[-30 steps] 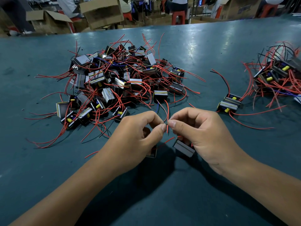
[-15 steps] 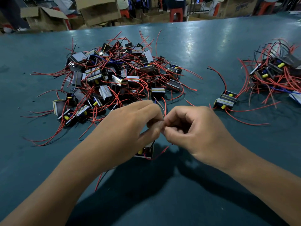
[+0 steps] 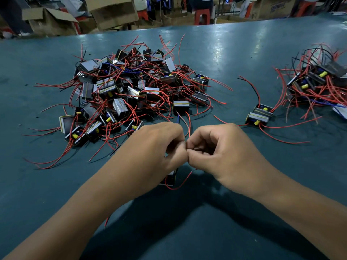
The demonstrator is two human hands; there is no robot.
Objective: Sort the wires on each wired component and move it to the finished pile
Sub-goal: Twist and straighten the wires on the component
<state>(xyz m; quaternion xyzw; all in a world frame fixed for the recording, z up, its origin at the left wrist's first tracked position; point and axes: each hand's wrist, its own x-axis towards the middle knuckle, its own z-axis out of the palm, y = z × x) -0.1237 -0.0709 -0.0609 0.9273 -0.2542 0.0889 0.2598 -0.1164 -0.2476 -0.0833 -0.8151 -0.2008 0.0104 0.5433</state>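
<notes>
My left hand (image 3: 155,147) and my right hand (image 3: 221,152) meet fingertip to fingertip above the table, both pinching the thin red wires of one wired component (image 3: 170,180). That small dark block hangs under my left hand, mostly hidden, with a red wire looping below it. A big tangled pile of the same components (image 3: 129,91) with red wires lies beyond my hands. A second pile (image 3: 319,85) sits at the far right. Two components (image 3: 260,115) lie together between the piles.
The teal table (image 3: 234,57) stretches to a far edge. Cardboard boxes (image 3: 112,12) and red stools (image 3: 201,15) stand beyond it on the floor. Loose red wire ends spread out around the big pile toward the left.
My hands have closed together and lifted slightly. The component that stuck out under my right hand a second ago now hangs below my left hand.
</notes>
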